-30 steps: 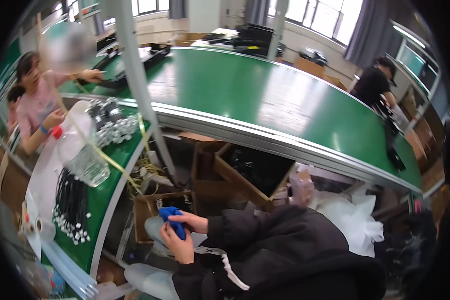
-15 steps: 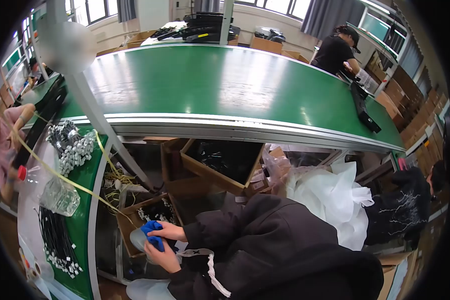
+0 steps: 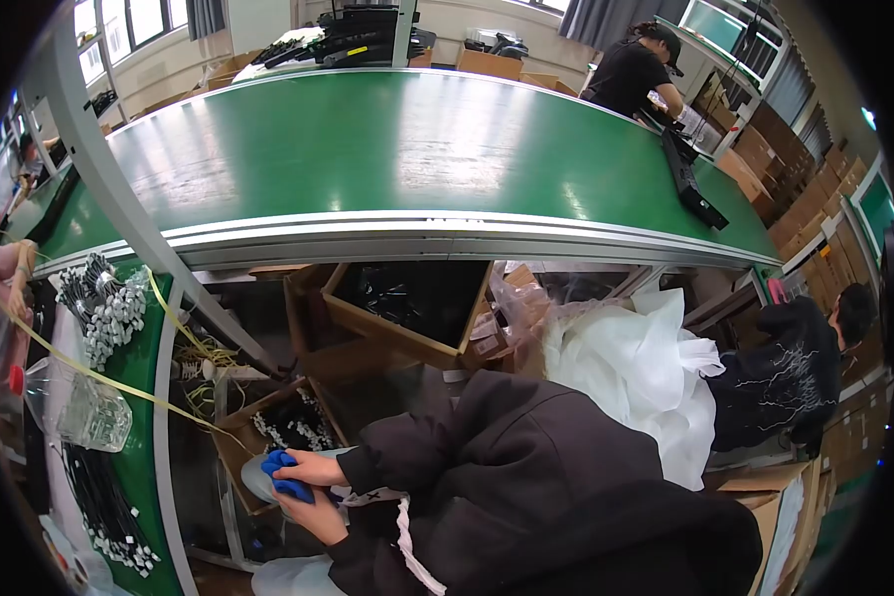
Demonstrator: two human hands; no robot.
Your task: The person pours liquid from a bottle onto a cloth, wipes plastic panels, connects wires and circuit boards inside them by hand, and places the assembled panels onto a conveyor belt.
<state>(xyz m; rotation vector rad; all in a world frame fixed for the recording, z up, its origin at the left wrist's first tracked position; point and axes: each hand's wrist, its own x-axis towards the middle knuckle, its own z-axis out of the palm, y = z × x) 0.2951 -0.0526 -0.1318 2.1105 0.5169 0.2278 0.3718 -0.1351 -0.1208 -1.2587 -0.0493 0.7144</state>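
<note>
A blue cloth (image 3: 286, 480) is bunched up between my two hands, above a light-coloured trouser knee (image 3: 257, 475). My right hand (image 3: 315, 466), the upper one in the picture, has its fingers closed on the cloth. Below it, my left hand (image 3: 315, 515) grips the same cloth from the other side. Whether anything is wrapped inside the cloth is hidden. A cardboard box (image 3: 238, 475) of small white-ended parts stands just beyond my hands.
At left, a green bench (image 3: 159, 397) holds bundles of white-tipped cables (image 3: 109, 308), black cables (image 3: 104, 507) and a plastic bottle (image 3: 94, 407). A long green conveyor (image 3: 298, 149) runs across the back. White foam wrap (image 3: 616, 368) is heaped at right. Co-workers are around.
The view has shifted, so the surroundings appear further left and slightly higher. Both hands stay on the blue cloth, which looks more tightly bunched now.
</note>
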